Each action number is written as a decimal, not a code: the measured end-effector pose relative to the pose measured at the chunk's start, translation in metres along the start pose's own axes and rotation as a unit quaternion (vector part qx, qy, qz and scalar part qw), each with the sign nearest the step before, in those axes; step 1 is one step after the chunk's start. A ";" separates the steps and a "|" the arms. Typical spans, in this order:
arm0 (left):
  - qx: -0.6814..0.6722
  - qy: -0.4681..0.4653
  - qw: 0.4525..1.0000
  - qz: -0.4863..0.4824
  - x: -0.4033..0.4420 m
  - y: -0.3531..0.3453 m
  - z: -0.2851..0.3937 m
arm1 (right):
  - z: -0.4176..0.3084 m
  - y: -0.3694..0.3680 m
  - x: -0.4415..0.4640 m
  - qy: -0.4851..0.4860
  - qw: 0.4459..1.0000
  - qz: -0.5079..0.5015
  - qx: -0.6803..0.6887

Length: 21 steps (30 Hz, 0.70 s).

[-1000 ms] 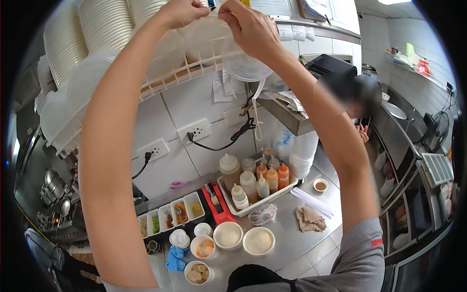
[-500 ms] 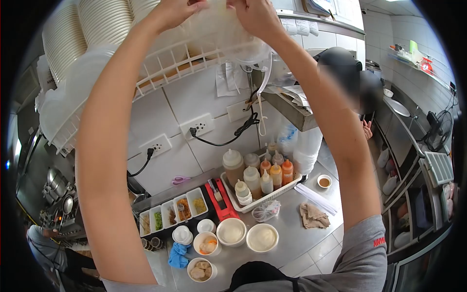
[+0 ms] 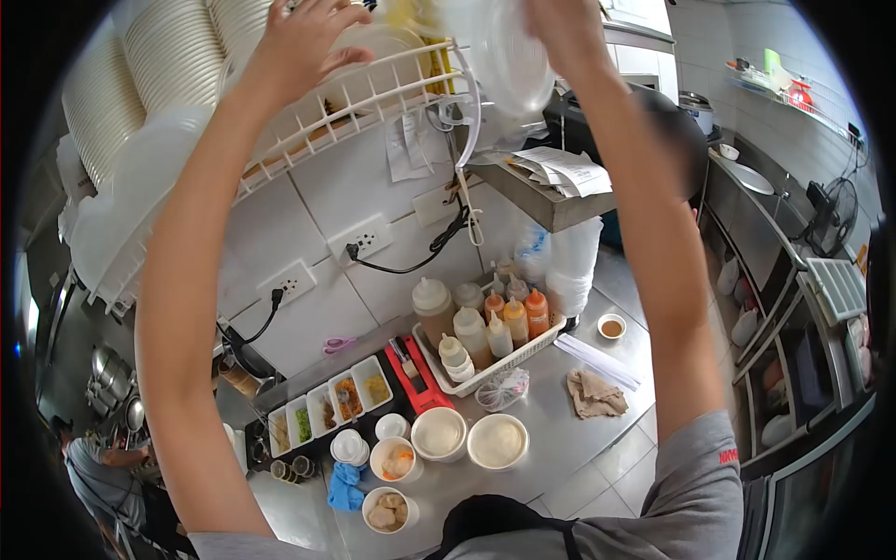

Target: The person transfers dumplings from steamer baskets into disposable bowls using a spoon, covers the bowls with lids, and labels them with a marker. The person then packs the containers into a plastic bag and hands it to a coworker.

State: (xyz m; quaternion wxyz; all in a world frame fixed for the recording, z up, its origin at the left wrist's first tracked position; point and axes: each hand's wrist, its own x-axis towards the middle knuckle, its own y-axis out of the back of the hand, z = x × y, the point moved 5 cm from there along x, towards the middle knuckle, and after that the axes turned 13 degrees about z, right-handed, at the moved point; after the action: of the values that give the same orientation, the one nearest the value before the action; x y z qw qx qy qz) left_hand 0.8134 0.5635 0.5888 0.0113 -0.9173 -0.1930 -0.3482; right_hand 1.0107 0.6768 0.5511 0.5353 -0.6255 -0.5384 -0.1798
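My right hand (image 3: 571,33) is raised at the top of the view, gripping clear round plastic lids (image 3: 511,70) that are smeared by motion; I cannot tell how many. To its left, my left hand (image 3: 303,47) is empty with fingers spread, just above the edge of a white wire rack (image 3: 373,89). Inside the rack are more clear lids (image 3: 381,47). On the steel counter below stand two white bowls, one (image 3: 439,434) beside another (image 3: 498,441), both with pale contents. Smaller cups hold an orange-and-white food (image 3: 396,459) and pale pieces (image 3: 386,511).
Tall stacks of white containers (image 3: 177,65) fill the rack's left. A tray of squeeze bottles (image 3: 490,322) stands by the wall, near garnish tubs (image 3: 331,406) and a red tool (image 3: 420,378). A brown cloth (image 3: 595,394) lies right. Co-workers stand at left (image 3: 103,476) and behind my right arm.
My hands were together over the lids and have parted. The right hand moved right with clear lids in it; the left let go and opened. The view has shifted slightly.
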 end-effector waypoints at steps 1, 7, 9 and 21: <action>0.049 -0.021 0.998 0.028 -0.003 0.006 0.005 | 0.004 0.006 -0.011 -0.044 0.998 -0.015 0.041; -0.040 0.035 0.990 0.134 -0.020 0.041 0.029 | 0.013 0.047 -0.109 -0.173 0.976 -0.070 0.114; -0.177 0.098 0.972 0.117 -0.029 0.072 0.074 | 0.016 0.057 -0.135 -0.167 0.977 -0.085 0.100; -0.537 0.455 0.697 -0.136 -0.141 0.088 0.220 | -0.007 0.100 -0.200 -0.180 0.983 -0.006 0.021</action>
State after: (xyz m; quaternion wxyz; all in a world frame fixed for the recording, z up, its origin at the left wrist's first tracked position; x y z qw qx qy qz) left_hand 0.8883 0.4672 0.3419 -0.4446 -0.4608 -0.0673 -0.7651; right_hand 1.0282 0.5895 0.3456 0.4420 -0.6331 -0.6330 -0.0561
